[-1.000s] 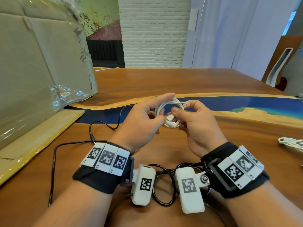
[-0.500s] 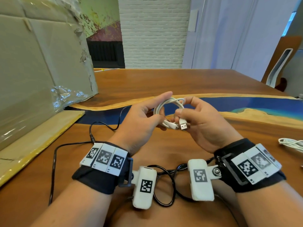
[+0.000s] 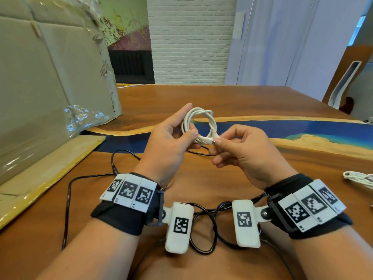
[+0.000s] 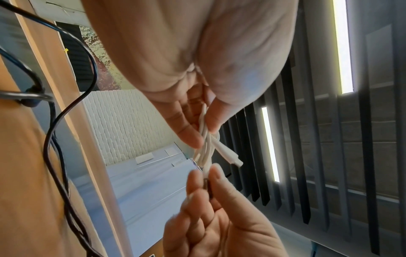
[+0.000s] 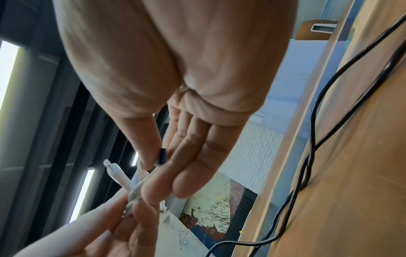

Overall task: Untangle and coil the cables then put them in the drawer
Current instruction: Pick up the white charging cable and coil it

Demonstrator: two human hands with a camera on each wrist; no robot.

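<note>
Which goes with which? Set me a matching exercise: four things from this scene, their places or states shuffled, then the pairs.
1. white cable
2. black cable
3. cardboard box
4. second white cable

A. stands at the table's left
B. lies at the table's right edge
C. coiled, held in both hands
D. loose on the table

Pairs: 1-C, 2-D, 3-A, 4-B

A big cardboard box (image 3: 36,93) with torn plastic wrap stands on the wooden surface (image 3: 201,98), which has a blue strip (image 3: 282,131); behind, a white brick wall (image 3: 189,39).
</note>
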